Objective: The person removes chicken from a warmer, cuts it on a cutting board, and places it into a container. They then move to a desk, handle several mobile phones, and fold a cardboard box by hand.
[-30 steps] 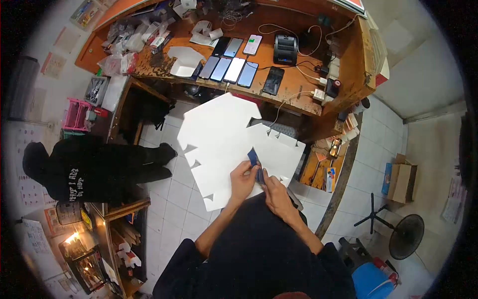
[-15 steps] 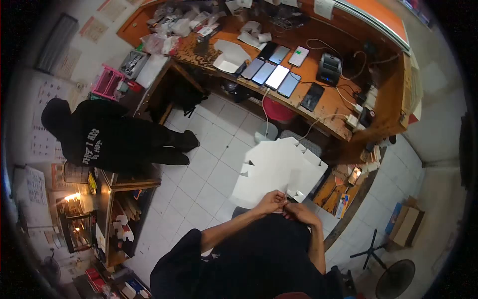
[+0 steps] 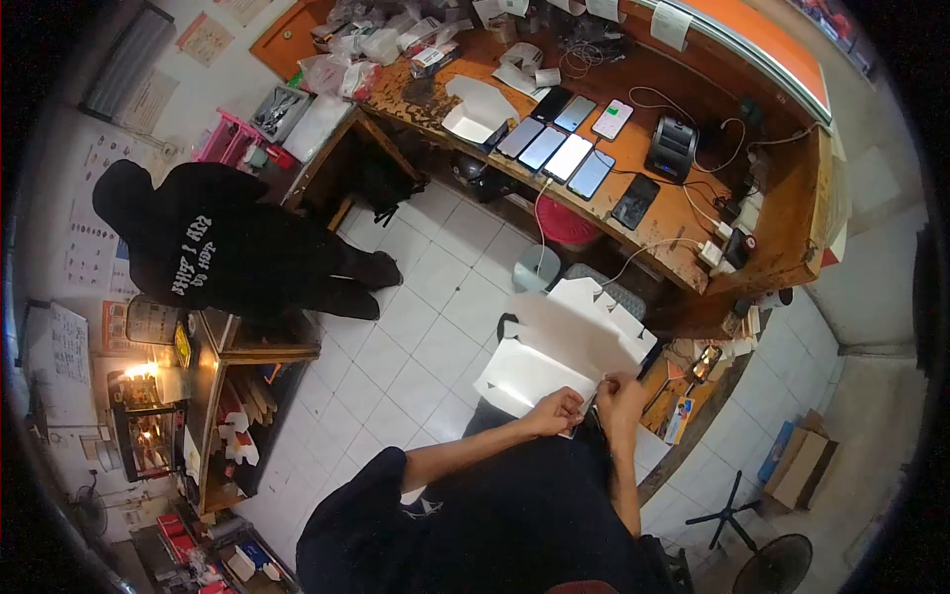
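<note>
A white cardboard box blank [image 3: 554, 346], partly folded, lies across my lap. One broad panel stands up from it, and slots and tabs show along its edges. My left hand [image 3: 556, 411] is closed at the near edge, fingers curled; what sits between its fingertips is too small to make out. Beside it, my right hand [image 3: 620, 401] pinches the blank's near right corner. The fold between the two hands is partly hidden by the fingers.
A wooden desk [image 3: 658, 228] ahead carries several phones, a black printer [image 3: 673, 147], cables and an open white box [image 3: 480, 117]. A person in black [image 3: 228, 238] stands left by a wooden cabinet [image 3: 257, 351]. A fan [image 3: 777, 564] is at lower right.
The blank lay mostly flat; now a panel is raised and bent over. My hands have moved apart, the right one upward to the corner. The camera view has shifted slightly.
</note>
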Demonstrator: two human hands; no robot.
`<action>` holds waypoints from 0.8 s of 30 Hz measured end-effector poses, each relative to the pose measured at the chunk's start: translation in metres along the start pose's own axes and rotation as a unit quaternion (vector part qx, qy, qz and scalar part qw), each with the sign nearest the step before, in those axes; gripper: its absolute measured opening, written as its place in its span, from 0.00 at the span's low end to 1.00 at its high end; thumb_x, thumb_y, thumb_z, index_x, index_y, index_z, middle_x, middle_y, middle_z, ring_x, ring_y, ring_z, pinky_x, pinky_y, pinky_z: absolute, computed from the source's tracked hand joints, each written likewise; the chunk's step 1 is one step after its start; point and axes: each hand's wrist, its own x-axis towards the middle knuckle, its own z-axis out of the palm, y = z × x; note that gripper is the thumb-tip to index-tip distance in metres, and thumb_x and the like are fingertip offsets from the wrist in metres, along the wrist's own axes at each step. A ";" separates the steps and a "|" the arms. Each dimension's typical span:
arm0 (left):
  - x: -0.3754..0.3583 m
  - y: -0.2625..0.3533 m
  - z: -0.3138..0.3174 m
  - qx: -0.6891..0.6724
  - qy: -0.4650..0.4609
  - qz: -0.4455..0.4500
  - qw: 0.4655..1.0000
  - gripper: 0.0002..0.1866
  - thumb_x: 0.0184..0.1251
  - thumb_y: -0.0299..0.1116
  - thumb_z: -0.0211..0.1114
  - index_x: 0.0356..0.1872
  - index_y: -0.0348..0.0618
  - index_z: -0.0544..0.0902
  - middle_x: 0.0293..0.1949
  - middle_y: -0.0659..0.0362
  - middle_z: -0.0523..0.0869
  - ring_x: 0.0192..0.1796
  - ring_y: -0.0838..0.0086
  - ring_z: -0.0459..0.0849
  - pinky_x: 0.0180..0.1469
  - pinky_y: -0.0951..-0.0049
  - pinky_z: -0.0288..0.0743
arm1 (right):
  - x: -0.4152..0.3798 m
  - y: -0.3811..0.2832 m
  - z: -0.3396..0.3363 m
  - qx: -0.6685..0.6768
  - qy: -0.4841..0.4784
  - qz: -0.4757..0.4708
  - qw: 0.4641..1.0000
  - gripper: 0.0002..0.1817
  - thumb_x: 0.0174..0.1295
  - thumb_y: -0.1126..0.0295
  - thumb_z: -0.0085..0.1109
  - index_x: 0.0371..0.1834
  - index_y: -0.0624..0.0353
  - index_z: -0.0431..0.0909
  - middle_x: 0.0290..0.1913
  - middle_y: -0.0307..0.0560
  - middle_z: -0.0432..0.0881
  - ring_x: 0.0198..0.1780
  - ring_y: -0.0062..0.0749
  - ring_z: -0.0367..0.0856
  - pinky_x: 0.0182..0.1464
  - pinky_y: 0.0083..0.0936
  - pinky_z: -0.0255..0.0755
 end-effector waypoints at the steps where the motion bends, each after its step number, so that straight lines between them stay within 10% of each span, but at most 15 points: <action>1: 0.000 -0.002 0.001 -0.017 0.014 0.013 1.000 0.19 0.65 0.23 0.65 0.55 0.38 0.70 0.35 0.55 0.80 0.30 0.74 0.82 0.27 0.73 0.80 | -0.010 -0.003 0.006 0.004 0.012 -0.002 1.000 0.10 0.53 0.71 0.60 0.31 0.68 0.85 0.27 0.63 0.83 0.31 0.52 0.86 0.37 0.39 0.78; 7: -0.005 0.016 0.002 0.043 0.021 -0.002 0.999 0.23 0.68 0.21 0.61 0.62 0.39 0.67 0.38 0.54 0.80 0.31 0.74 0.83 0.31 0.71 0.84 | -0.028 0.025 0.019 -0.005 -0.030 0.005 1.000 0.08 0.53 0.73 0.64 0.31 0.69 0.84 0.25 0.60 0.84 0.27 0.44 0.86 0.32 0.35 0.76; 14: -0.015 0.068 0.010 -0.119 -0.022 0.022 0.992 0.32 0.61 0.20 0.69 0.65 0.39 0.66 0.50 0.53 0.80 0.48 0.69 0.83 0.50 0.66 0.85 | 0.013 0.067 0.005 0.371 -0.186 0.081 0.906 0.22 0.46 0.77 0.75 0.40 0.57 0.71 0.40 0.33 0.77 0.44 0.19 0.78 0.45 0.18 0.72; 16: -0.014 0.102 -0.002 0.002 0.005 0.125 0.992 0.30 0.66 0.33 0.69 0.65 0.41 0.66 0.55 0.53 0.79 0.56 0.66 0.81 0.52 0.65 0.84 | 0.026 0.034 -0.035 0.402 -0.114 0.021 0.908 0.26 0.43 0.78 0.77 0.43 0.57 0.69 0.48 0.41 0.79 0.51 0.22 0.77 0.53 0.21 0.70; 19: -0.033 0.165 -0.056 -0.518 -0.071 0.076 0.849 0.52 0.60 0.80 0.41 0.69 0.43 0.68 0.65 0.44 0.74 0.66 0.51 0.74 0.69 0.47 0.65 | 0.040 -0.005 -0.085 0.461 -0.158 -0.159 0.858 0.34 0.43 0.74 0.79 0.50 0.53 0.65 0.61 0.55 0.77 0.61 0.36 0.74 0.67 0.34 0.62; 20: -0.022 0.159 -0.090 -0.496 -0.135 0.094 0.853 0.55 0.58 0.81 0.41 0.65 0.35 0.71 0.58 0.41 0.79 0.60 0.51 0.79 0.64 0.48 0.71 | 0.048 -0.012 -0.096 0.440 -0.202 -0.220 0.847 0.32 0.44 0.73 0.78 0.50 0.53 0.66 0.62 0.55 0.76 0.67 0.43 0.71 0.72 0.44 0.56; 22: -0.029 0.197 -0.107 -0.407 0.082 0.065 0.907 0.41 0.68 0.66 0.49 0.53 0.27 0.77 0.48 0.43 0.85 0.49 0.59 0.86 0.52 0.58 0.82 | 0.057 -0.035 -0.118 0.351 -0.265 -0.301 0.846 0.29 0.47 0.72 0.75 0.53 0.55 0.69 0.64 0.54 0.75 0.72 0.47 0.66 0.76 0.50 0.48; 24: -0.023 0.206 -0.136 -0.433 -0.046 0.020 0.900 0.27 0.71 0.49 0.55 0.52 0.31 0.80 0.45 0.43 0.87 0.48 0.58 0.87 0.51 0.59 0.84 | 0.072 -0.056 -0.140 0.201 -0.215 -0.367 0.883 0.26 0.52 0.72 0.70 0.55 0.58 0.72 0.64 0.53 0.76 0.74 0.47 0.63 0.76 0.48 0.49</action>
